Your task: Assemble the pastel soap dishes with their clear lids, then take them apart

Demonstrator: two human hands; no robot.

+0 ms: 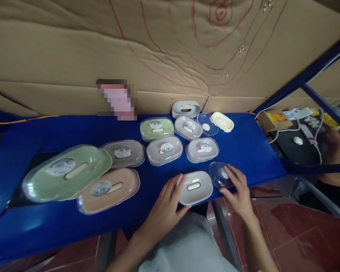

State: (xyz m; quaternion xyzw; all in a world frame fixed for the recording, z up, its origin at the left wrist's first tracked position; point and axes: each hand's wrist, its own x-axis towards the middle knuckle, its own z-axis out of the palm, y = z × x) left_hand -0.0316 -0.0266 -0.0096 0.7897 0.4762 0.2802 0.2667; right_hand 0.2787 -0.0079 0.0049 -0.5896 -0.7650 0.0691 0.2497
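Near the table's front edge lies a grey oval box (197,196) with its top uncovered and a cream piece showing in its central slot. My left hand (166,198) holds it at the left, long fingers along its side and thumb at the front edge. Just right of the box, a clear plastic lid (217,175) with a round label is tilted. My right hand (238,189) grips that lid by its right side, fingers over the far part and thumb at the near rim. A lidded grey box (197,145) sits beyond them.
Lidded boxes in green (150,132), orange (110,196) and grey stand to the left and behind. Farther back are a grey box (177,109) on its side, a loose clear lid (212,130) and a cream tray (223,122). A blue metal frame (323,102) borders the right.
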